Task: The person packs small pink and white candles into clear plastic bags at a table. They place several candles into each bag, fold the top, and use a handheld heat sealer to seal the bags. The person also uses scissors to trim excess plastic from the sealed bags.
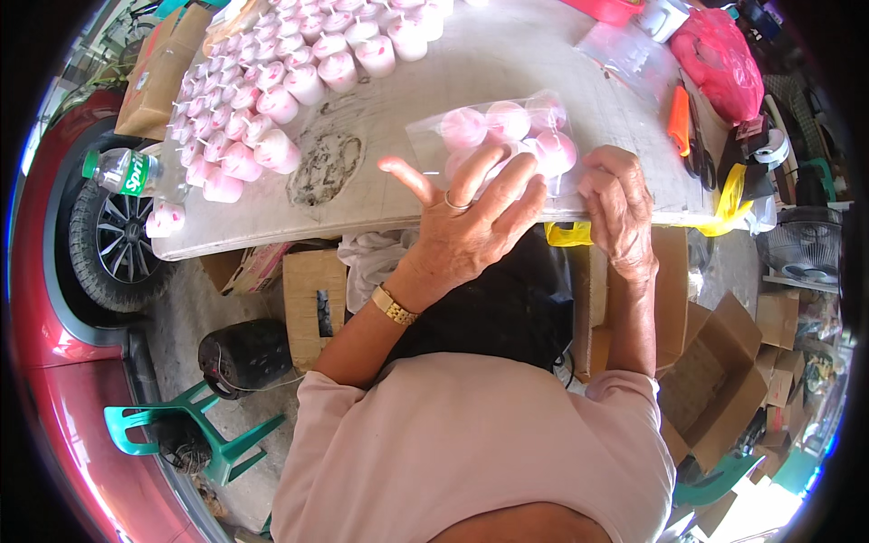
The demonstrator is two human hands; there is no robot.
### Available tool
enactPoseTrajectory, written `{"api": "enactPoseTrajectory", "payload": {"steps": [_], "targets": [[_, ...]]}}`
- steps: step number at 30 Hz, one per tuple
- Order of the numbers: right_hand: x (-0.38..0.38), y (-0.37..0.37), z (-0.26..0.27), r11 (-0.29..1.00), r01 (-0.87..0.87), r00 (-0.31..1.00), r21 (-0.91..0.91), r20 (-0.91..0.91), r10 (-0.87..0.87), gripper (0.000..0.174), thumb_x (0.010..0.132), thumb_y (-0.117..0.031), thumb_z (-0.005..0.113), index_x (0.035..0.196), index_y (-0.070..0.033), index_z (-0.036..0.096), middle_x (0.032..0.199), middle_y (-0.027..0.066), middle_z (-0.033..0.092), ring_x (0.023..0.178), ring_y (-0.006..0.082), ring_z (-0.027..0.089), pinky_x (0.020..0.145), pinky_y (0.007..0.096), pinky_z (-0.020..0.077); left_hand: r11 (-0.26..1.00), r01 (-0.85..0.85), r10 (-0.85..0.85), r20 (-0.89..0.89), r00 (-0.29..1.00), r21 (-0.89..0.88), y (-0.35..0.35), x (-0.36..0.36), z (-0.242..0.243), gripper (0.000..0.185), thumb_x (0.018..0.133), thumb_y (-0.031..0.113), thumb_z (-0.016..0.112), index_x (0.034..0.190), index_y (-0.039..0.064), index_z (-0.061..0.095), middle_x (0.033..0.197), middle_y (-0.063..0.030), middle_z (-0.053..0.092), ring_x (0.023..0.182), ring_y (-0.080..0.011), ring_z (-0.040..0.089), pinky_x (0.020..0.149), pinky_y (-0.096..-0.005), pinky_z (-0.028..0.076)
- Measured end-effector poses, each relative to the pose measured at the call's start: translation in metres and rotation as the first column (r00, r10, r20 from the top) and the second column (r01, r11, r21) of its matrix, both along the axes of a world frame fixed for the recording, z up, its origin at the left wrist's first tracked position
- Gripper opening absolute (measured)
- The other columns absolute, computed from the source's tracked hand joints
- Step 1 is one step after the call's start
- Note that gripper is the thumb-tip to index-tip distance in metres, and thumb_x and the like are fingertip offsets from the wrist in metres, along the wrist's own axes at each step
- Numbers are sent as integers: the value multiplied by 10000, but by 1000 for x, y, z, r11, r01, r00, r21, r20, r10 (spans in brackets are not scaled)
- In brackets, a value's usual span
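Observation:
A clear plastic bag (421, 132) with several pink-and-white votive candles (463, 127) inside lies near the table's front edge. My left hand (482, 203) rests over the lower candles, fingers spread and the thumb pointing away to the left; part of the bag is hidden beneath it. At the bag's right side is my right hand (614, 203), its fingers curled; whether they pinch the plastic cannot be told. Many similar candles with white wicks (277, 102) stand in rows on the table's left part.
A Sprite bottle (139, 174) is at the table's left edge. Orange-handled cutter (679, 122), scissors (694, 153), clear plastic bags (628, 61) and a pink plastic bag (723, 61) lie on the right. Cardboard boxes (713, 373) and a green plastic chair (224, 441) are below.

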State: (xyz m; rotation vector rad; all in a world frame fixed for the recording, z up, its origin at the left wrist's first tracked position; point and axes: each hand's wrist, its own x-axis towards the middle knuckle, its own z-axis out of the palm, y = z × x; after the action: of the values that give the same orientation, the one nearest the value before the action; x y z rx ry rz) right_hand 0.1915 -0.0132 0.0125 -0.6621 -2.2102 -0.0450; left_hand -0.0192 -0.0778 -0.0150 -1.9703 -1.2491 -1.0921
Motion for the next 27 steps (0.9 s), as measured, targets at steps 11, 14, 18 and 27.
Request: {"api": "enactPoseTrajectory", "payload": {"steps": [11, 14, 18, 27], "targets": [[2, 2, 3, 999, -7, 999, -46, 31, 9, 267, 734, 23, 749, 950, -27, 600, 1082, 128, 607, 970, 327, 634, 825, 424, 535, 985, 77, -77, -4, 997, 154, 0, -5, -17, 160, 787, 194, 801, 936, 232, 758, 1070, 113, 625, 1100, -148, 601, 1063, -810, -171], [2, -1, 3, 999, -26, 1000, -26, 6, 26, 291, 716, -16, 769, 972, -45, 633, 1125, 120, 607, 1006, 329, 628, 833, 433, 534, 992, 70, -73, 25, 997, 102, 2, -5, -16, 124, 816, 184, 780, 937, 198, 757, 1071, 106, 629, 1084, -145, 608, 1064, -806, -171], [-5, -4, 1, 989, -99, 995, 113, 36, 95, 337, 655, -71, 777, 980, -78, 688, 1188, 112, 607, 1068, 317, 613, 841, 426, 528, 995, 56, -59, 44, 997, 77, 4, -1, -15, 58, 860, 166, 741, 917, 169, 748, 1076, 98, 629, 1070, -139, 615, 1077, -794, -163], [-24, 0, -5, 979, -71, 997, 191, 42, 64, 316, 608, -71, 735, 917, -42, 677, 1177, 84, 627, 1056, 284, 621, 830, 393, 524, 999, 15, -18, 47, 999, 48, 2, -6, -10, 57, 867, 180, 732, 918, 199, 715, 1082, 78, 607, 1121, -162, 596, 1110, -768, -146]]}}
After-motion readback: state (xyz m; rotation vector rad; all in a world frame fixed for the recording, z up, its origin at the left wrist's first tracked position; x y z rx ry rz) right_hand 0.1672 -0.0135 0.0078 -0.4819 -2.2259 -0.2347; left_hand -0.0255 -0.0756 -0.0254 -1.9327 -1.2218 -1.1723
